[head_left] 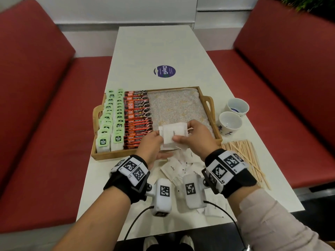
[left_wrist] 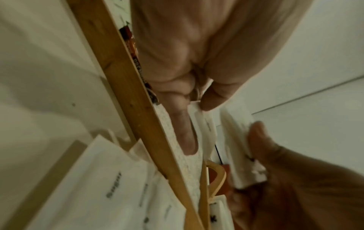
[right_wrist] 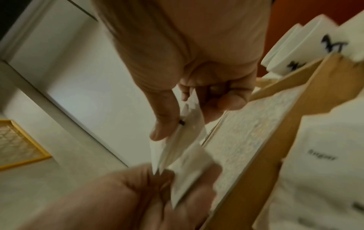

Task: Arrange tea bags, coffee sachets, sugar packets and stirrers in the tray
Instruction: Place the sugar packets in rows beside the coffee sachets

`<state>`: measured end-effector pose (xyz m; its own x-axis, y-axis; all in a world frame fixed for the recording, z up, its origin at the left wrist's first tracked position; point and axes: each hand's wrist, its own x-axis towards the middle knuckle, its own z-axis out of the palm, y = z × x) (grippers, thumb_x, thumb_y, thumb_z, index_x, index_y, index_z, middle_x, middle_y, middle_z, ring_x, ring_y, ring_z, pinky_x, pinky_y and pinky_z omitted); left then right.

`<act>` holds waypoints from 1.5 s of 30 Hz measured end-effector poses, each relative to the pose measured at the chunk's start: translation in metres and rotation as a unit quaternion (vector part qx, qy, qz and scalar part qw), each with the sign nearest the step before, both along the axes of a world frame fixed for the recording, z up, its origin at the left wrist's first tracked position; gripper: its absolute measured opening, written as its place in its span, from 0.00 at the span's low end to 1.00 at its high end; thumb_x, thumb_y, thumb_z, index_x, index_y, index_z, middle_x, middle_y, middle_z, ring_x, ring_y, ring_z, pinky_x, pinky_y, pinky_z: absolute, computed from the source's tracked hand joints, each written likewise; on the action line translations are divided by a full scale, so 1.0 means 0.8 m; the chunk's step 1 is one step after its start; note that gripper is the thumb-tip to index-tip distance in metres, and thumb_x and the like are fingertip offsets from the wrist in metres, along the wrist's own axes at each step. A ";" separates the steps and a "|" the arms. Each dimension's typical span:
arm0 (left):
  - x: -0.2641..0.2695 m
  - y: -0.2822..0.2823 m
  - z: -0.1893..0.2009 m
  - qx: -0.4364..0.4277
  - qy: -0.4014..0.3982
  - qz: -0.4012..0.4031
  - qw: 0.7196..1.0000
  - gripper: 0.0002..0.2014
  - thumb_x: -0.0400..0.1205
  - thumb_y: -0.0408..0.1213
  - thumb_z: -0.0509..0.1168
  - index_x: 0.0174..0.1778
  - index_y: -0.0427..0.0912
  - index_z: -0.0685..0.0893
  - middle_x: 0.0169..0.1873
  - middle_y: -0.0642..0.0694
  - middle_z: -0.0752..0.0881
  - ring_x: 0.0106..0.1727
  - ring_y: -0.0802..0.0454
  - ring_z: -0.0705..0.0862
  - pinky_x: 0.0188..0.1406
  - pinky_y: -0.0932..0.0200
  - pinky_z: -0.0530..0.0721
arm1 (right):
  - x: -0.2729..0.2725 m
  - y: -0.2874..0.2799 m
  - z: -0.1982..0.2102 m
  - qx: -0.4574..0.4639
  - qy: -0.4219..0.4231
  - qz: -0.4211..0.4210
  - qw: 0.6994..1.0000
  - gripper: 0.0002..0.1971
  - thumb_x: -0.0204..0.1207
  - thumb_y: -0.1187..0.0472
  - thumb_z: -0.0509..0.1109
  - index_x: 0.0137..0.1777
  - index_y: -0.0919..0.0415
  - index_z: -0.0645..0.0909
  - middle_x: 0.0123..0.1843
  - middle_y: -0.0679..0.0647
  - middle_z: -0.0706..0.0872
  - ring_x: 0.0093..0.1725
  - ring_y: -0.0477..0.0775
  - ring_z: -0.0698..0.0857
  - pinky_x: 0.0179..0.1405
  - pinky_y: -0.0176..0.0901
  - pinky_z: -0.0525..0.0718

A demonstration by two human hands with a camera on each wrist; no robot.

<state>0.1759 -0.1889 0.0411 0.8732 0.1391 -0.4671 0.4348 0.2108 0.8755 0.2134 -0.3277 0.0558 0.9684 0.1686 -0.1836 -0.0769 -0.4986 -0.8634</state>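
Above the near middle of the wooden tray (head_left: 112, 153), both hands hold a small stack of white sugar packets (head_left: 175, 132). My left hand (head_left: 159, 137) pinches the stack's left edge, and my right hand (head_left: 183, 132) grips its right side between thumb and fingers. Green tea bags (head_left: 110, 122) fill two columns at the tray's left, with red coffee sachets (head_left: 138, 116) beside them. More sugar packets (head_left: 178, 168) lie loose on the table under my wrists. Wooden stirrers (head_left: 243, 156) are piled to the right. In the left wrist view my left hand (left_wrist: 197, 112) pinches one packet (left_wrist: 204, 124).
The tray's right half shows only its patterned cloth liner (head_left: 179, 105). Two white cups (head_left: 235, 113) stand just right of the tray's handle. The white table (head_left: 163, 48) stretches away between red bench seats (head_left: 36, 105).
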 end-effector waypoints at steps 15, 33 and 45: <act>0.003 0.030 -0.009 -0.156 0.023 0.004 0.988 0.12 0.79 0.32 0.67 0.59 0.38 0.81 0.41 0.41 0.90 0.35 0.49 0.89 0.31 0.56 0.90 | -0.001 0.032 -0.005 -0.063 -0.037 0.066 0.995 0.25 0.52 0.57 0.88 0.42 0.55 0.75 0.34 0.45 0.78 0.33 0.44 0.76 0.30 0.36 0.71; 0.004 0.056 -0.022 -0.130 0.022 0.083 0.988 0.09 0.78 0.32 0.69 0.53 0.43 0.81 0.45 0.43 0.87 0.41 0.47 0.87 0.21 0.59 0.86 | -0.038 0.038 -0.035 -0.363 0.037 0.169 0.915 0.31 0.63 0.60 0.82 0.62 0.60 0.70 0.59 0.58 0.80 0.56 0.59 0.82 0.50 0.47 0.80; 0.003 0.067 -0.017 -0.183 0.032 0.054 0.981 0.12 0.83 0.32 0.63 0.62 0.37 0.77 0.55 0.32 0.86 0.51 0.36 0.87 0.26 0.51 0.89 | -0.022 0.027 -0.012 -0.294 0.052 0.172 0.939 0.04 0.75 0.61 0.72 0.46 0.58 0.80 0.39 0.49 0.79 0.43 0.51 0.78 0.42 0.38 0.71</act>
